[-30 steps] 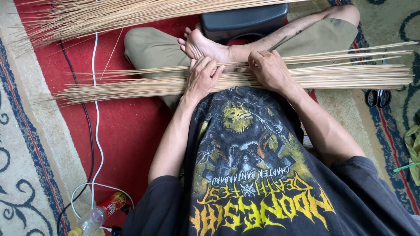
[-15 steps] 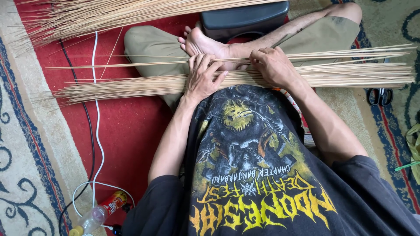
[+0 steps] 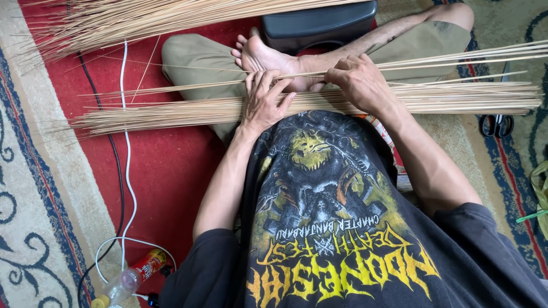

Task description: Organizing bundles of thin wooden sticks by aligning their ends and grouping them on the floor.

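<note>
The person sat cross-legged on a red rug [image 3: 165, 165], with a thick bundle of thin sticks [image 3: 171, 114] lying across the lap from the left of the frame to the right edge. The left hand [image 3: 264, 102] lay flat over the bundle at centre frame, fingers spread and pressing down, gripping nothing that could be made out. The right hand [image 3: 359, 82] was closed around a small sheaf of sticks [image 3: 456, 59] just above the bundle.

Compared with the moments before, that small sheaf had lifted: its right ends, earlier close over the main bundle, now angled up toward the upper right corner, well apart from the rest, while a few thin tips trailed leftward above the bundle. The right hand had also shifted slightly upward and curled tighter. This suggested a handful was being separated out while the left hand kept the remainder steady.

A second pile of sticks [image 3: 142, 20] lay along the top left, a white cable [image 3: 127, 171] ran down the left side, a plastic bottle [image 3: 128, 280] lay at the bottom left, and scissors [image 3: 494, 125] rested at the right edge.
</note>
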